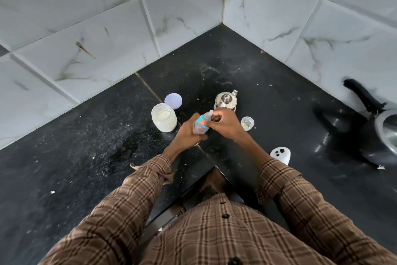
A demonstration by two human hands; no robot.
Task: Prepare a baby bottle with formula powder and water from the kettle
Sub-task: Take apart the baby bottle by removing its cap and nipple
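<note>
The biggest risk sits with the kettle — the steel pot stands just behind the hands, close enough that a knuckle swinging back could knock it and slop water across the dark counter. Next is the formula jar: it stands open just left of the hands, its lid lying flat behind it, so a stray elbow or a splash could spoil the powder inside. Smaller still, the little clear cup to the right could be tipped by the right wrist.

The baby bottle itself is the likeliest thing to fail — held tilted above the counter, it may leak or spill if the top goes on crooked or is left loose. Whether it already holds powder or water, I cannot tell.

The left hand wraps its fingers round the bottle's lower body, gripping it firmly. The right hand curls around the bottle's upper end at the teat, apparently twisting the top; both hands meet on the bottle, in front of the kettle and between jar and cup.
</note>
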